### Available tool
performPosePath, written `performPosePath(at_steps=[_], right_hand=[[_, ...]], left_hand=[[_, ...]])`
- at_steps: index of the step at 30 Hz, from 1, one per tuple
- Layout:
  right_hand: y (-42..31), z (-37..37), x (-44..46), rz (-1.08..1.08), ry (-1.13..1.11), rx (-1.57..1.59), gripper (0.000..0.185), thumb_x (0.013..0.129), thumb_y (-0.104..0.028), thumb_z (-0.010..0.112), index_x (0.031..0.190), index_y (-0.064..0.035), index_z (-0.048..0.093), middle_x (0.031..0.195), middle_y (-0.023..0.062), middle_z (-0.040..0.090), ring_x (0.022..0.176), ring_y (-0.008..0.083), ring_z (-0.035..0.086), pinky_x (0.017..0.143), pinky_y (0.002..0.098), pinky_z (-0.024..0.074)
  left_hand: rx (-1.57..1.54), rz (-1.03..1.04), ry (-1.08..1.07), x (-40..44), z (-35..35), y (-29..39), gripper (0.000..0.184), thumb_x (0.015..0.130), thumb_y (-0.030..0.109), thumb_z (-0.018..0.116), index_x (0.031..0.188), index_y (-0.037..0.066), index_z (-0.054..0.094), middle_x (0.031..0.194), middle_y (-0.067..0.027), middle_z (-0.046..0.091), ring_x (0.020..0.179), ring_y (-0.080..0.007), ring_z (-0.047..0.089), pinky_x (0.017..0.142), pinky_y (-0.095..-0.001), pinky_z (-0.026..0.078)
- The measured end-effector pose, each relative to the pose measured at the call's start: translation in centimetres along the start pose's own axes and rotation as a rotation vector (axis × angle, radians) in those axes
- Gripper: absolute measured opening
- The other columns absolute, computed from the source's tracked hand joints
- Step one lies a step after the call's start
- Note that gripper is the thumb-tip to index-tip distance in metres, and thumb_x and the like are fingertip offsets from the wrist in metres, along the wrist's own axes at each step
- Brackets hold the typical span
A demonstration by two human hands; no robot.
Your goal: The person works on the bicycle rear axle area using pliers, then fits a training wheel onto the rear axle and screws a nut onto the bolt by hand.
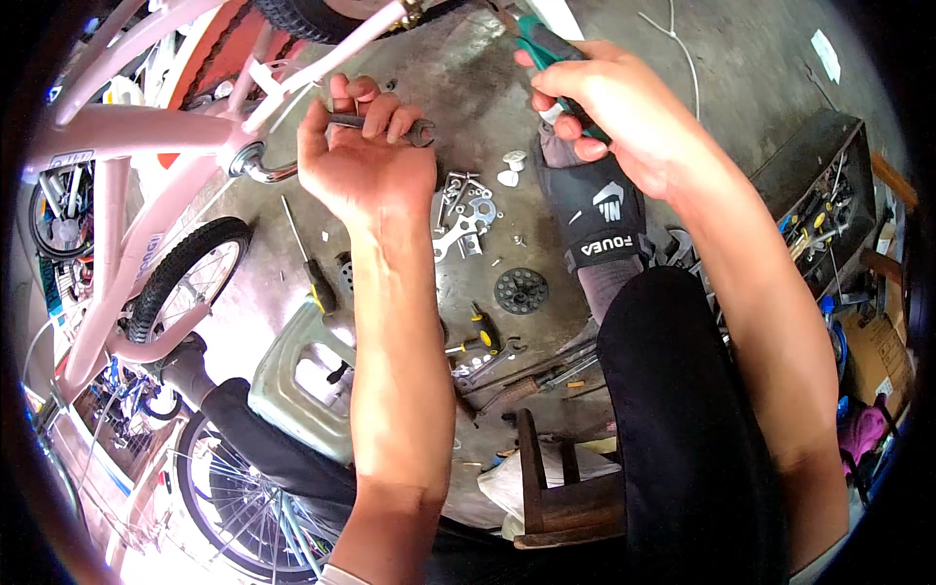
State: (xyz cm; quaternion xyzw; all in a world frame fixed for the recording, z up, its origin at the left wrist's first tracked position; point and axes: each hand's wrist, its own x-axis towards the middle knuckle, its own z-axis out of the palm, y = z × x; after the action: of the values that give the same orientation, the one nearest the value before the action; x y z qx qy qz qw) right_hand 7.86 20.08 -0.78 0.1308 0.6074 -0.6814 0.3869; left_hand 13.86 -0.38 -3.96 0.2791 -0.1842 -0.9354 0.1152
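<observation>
My left hand (369,161) is palm up with its fingers curled round an open-end wrench (421,134), whose jaw sticks out to the right. It is beside the pink bicycle frame (146,136) and close to the bent chrome part (265,168) at the frame's tube end. Higher up on the right, my right hand (604,112) grips pliers (548,47) with green and black handles. The pliers' jaws point up and left, near the top edge, and their tips are hard to make out. A bicycle wheel (331,21) is partly in view above.
Bolts, nuts and small metal parts (466,210) lie on the concrete floor, near a toothed disc (522,292) and screwdrivers (317,283). A pale green stool (283,375) is at lower left, a wooden stool (570,512) below. A tool box (838,185) stands right.
</observation>
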Motion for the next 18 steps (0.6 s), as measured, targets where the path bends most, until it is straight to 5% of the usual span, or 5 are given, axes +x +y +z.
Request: performPosePath(at_steps=[4, 10, 12, 15, 18], right_hand=[[0.0, -0.5, 0.2, 0.013, -0.024, -0.021, 0.014, 0.087, -0.011, 0.056, 0.097, -0.0015, 0.055, 0.081, 0.0033, 0.053, 0.059, 0.0068, 0.045, 0.042, 0.0219, 0.0313], [-0.2, -0.4, 0.0, 0.036, -0.018, -0.043, 0.031, 0.087, -0.012, 0.057, 0.116, 0.0000, 0.055, 0.085, 0.0030, 0.055, 0.060, 0.0059, 0.046, 0.044, 0.0221, 0.0318], [-0.1, -0.4, -0.1, 0.008, -0.038, -0.034, 0.032, 0.088, -0.012, 0.057, 0.118, 0.0005, 0.055, 0.084, 0.0022, 0.055, 0.061, 0.0055, 0.046, 0.044, 0.0218, 0.0314], [-0.2, -0.4, -0.2, 0.024, -0.031, -0.066, 0.033, 0.088, -0.012, 0.057, 0.119, 0.0008, 0.055, 0.084, 0.0012, 0.055, 0.061, 0.0052, 0.046, 0.045, 0.0211, 0.0311], [-0.4, -0.5, -0.1, 0.019, -0.014, -0.070, 0.033, 0.089, -0.013, 0.058, 0.119, 0.0006, 0.056, 0.084, 0.0005, 0.055, 0.061, 0.0048, 0.047, 0.045, 0.0213, 0.0316]], left_hand=[[0.105, -0.062, 0.032, -2.9, -0.6, 1.3, 0.037, 0.103, 0.039, 0.045, 0.105, 0.006, 0.062, 0.082, 0.0004, 0.056, 0.065, -0.0107, 0.041, 0.060, -0.0274, 0.030], [1.036, 0.467, 0.728, -7.2, -7.0, 3.9, 0.041, 0.104, 0.035, 0.049, 0.120, 0.002, 0.065, 0.078, 0.0037, 0.051, 0.060, -0.0068, 0.042, 0.052, -0.0217, 0.032], [1.448, 0.389, 0.631, -4.4, -12.3, 7.3, 0.037, 0.102, 0.029, 0.053, 0.120, 0.000, 0.067, 0.079, -0.0020, 0.060, 0.067, -0.0126, 0.055, 0.059, -0.0278, 0.044], [2.235, 0.457, 0.266, -0.4, -15.7, 9.8, 0.028, 0.091, 0.015, 0.060, 0.116, 0.005, 0.069, 0.101, -0.0211, 0.067, 0.104, -0.0375, 0.062, 0.094, -0.0434, 0.048], [2.376, 0.591, 0.158, 0.0, -14.7, 9.9, 0.030, 0.094, 0.021, 0.060, 0.118, 0.009, 0.071, 0.116, -0.0190, 0.068, 0.106, -0.0365, 0.064, 0.094, -0.0390, 0.048]])
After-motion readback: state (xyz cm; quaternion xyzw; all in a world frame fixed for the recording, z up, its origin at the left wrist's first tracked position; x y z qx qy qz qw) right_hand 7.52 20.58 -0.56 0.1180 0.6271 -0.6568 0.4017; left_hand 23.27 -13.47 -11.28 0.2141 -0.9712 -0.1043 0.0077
